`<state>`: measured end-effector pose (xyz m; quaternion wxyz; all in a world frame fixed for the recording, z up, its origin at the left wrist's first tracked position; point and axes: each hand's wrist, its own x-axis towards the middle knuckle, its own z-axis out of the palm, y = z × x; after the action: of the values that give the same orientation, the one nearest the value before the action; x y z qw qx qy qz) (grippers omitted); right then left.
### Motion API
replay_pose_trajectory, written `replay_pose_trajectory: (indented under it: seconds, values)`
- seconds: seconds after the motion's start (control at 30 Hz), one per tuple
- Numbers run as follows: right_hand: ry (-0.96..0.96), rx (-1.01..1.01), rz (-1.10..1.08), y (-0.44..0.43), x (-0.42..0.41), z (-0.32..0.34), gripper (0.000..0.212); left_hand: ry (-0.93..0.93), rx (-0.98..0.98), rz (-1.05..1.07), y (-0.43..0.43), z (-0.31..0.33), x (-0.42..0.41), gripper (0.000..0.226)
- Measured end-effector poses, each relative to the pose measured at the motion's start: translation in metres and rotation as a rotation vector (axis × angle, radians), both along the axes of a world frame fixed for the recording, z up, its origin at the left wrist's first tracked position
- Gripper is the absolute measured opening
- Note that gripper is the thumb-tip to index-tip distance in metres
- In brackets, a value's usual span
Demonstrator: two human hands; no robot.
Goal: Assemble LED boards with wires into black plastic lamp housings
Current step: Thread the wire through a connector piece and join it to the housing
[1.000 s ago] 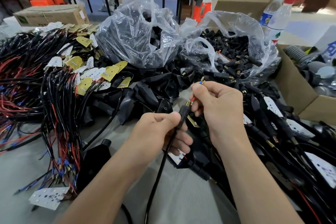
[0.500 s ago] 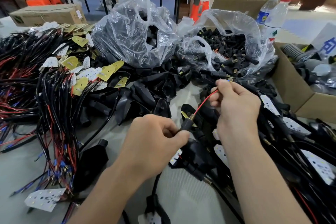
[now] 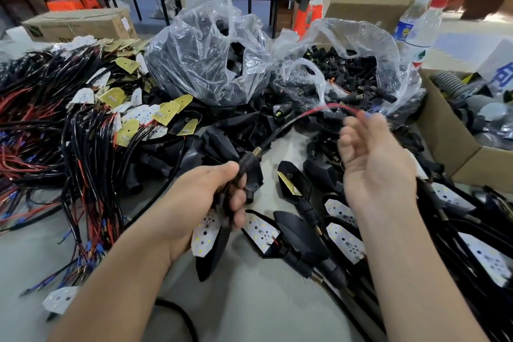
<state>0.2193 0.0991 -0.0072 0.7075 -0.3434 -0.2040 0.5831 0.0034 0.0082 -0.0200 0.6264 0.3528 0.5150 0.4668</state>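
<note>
Head view, bench during lamp assembly. At the left edge lay loose wire bundles (image 3: 52, 130), red and black, with spare yellow and white LED boards (image 3: 166, 112) heaped just beside them. Behind these, at upper centre, stood a clear bag of housings (image 3: 208, 64).

At lower centre the left hand (image 3: 200, 203) was closed firmly round a black housing (image 3: 211, 261), thumb and fingers gripping near its stem (image 3: 248, 165), which ended in a small spring. A white LED board (image 3: 206, 233) sat at the housing's open mouth, partly under the fingers. From the spring a cable (image 3: 280, 130) rose in an arc toward the right, its red end (image 3: 330, 108) reaching the fingertips of the right hand (image 3: 374, 169). That hand was raised, palm toward the camera, and blurred; whether it pinched the wire cannot be told.

At lower right lay finished lamps (image 3: 344, 241) with boards seated, and beyond them a cardboard box (image 3: 449, 153).

Judged step: drawing the board's cable out through the stem. The next move likely calls for taking up the remaining slack along the stem's axis, the left hand steadying the housing, until the board seats flat without snagging.
</note>
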Motion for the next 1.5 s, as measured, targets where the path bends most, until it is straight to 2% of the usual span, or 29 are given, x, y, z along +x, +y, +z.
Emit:
replay_pose_trajectory:
  seconds: [0.07,0.13,0.2,0.33,0.47,0.57,0.67,1.03,1.2,1.4,1.5]
  values:
    - [-0.298,-0.001,0.245,-0.006,-0.013,-0.004,0.019,0.079,0.033,-0.002,0.002,-0.002,0.002,0.04]
    - [-0.677,0.108,0.485,-0.015,-0.027,-0.01,0.02,0.151,0.083,-0.025,0.003,-0.002,0.005,0.042]
    - [-0.822,0.19,0.625,-0.024,-0.038,-0.014,0.014,0.217,0.154,-0.042,0.003,-0.003,0.007,0.038]
    - [-0.81,0.191,0.609,-0.027,-0.042,-0.013,0.019,0.291,0.257,-0.001,0.005,-0.008,0.012,0.03]
    - [-0.56,0.113,0.454,-0.024,-0.036,-0.008,0.017,0.157,0.169,-0.077,0.005,-0.009,0.003,0.038]
    - [-0.444,0.054,0.373,-0.02,-0.028,-0.006,0.011,0.214,0.158,-0.146,0.005,-0.008,-0.01,0.037]
    - [-0.397,0.027,0.369,-0.018,-0.022,-0.007,0.011,0.224,0.183,-0.099,0.006,-0.01,-0.012,0.033]
    - [-0.416,0.089,0.596,-0.021,-0.023,-0.013,0.017,0.232,0.226,-0.075,0.004,-0.007,0.0,0.028]
    - [-0.573,0.088,0.524,-0.022,-0.025,-0.012,0.017,0.344,0.28,0.027,0.003,-0.009,0.008,0.02]
    - [-0.596,0.096,0.45,-0.024,-0.03,-0.01,0.024,0.524,0.337,0.077,0.006,-0.012,0.008,0.012]
    - [-0.649,0.103,0.496,-0.024,-0.029,-0.01,0.031,0.54,0.32,0.125,0.004,-0.011,0.008,0.026]
